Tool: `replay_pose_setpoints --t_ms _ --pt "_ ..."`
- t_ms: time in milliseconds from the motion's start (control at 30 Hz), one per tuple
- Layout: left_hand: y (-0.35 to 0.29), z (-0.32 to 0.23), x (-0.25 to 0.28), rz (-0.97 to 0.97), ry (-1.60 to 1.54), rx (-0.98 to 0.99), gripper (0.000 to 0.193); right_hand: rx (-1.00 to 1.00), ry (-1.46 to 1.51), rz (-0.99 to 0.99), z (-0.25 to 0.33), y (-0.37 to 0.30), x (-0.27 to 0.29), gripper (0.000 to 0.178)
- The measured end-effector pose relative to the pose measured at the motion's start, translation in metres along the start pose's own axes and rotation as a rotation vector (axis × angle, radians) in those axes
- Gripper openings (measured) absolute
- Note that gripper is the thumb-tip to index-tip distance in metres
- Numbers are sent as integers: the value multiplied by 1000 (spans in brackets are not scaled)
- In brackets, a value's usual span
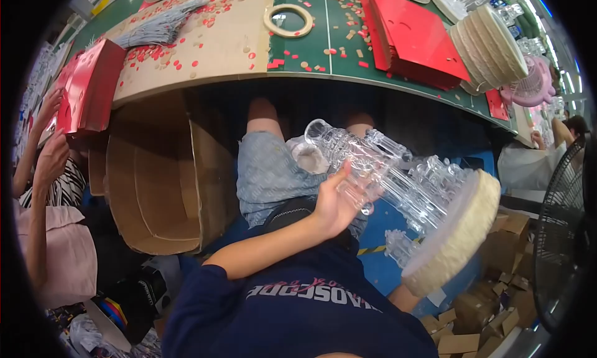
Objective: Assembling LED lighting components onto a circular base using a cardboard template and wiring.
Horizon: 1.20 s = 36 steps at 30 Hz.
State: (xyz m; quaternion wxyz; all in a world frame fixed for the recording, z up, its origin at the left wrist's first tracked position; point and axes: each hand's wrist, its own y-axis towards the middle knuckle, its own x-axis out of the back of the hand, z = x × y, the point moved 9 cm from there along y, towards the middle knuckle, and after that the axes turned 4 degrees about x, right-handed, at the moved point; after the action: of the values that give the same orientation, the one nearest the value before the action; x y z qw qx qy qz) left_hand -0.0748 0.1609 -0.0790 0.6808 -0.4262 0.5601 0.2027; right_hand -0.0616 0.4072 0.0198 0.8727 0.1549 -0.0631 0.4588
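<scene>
My left hand point(337, 202) is closed around the middle of a clear plastic tower-like piece point(407, 187), which lies tilted over my lap. Its many tubes and small fittings run up to a round opening near my knees. At the other end sits a thick round base point(457, 237) with a white face and a rough cream edge, raised toward my right side. Behind that base my right hand is hidden; only the lower forearm shows, so its fingers cannot be seen. A smaller clear fitting point(399, 246) shows beside the base.
On the green table point(317, 53) are red cards point(416, 37), a tape roll point(288, 20), grey wire ties point(158, 28) and a cream spool point(488, 50). A cardboard box point(152, 177) stands under it. Another person's hands hold a red stack point(93, 87). A black fan point(559, 233) stands right.
</scene>
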Motion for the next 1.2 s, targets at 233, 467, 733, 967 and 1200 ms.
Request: replay_pose_setpoints --t_ms 233,467,733,967,1200 --pt "7 -9 74 -317 -128 62 62 -192 -25 85 -5 -13 -29 45" --pt "-5 -31 84 384 -165 127 54 -130 -66 282 30 -8 -131 37" --pt "-145 -111 -56 -489 1483 -1465 75 -172 -262 254 45 -8 -162 40" --pt "-70 -106 -126 -160 2464 -1006 51 148 -817 344 77 -3 -126 28" --pt "-49 -131 -128 37 2440 -925 51 360 -520 676 129 -78 -151 7"
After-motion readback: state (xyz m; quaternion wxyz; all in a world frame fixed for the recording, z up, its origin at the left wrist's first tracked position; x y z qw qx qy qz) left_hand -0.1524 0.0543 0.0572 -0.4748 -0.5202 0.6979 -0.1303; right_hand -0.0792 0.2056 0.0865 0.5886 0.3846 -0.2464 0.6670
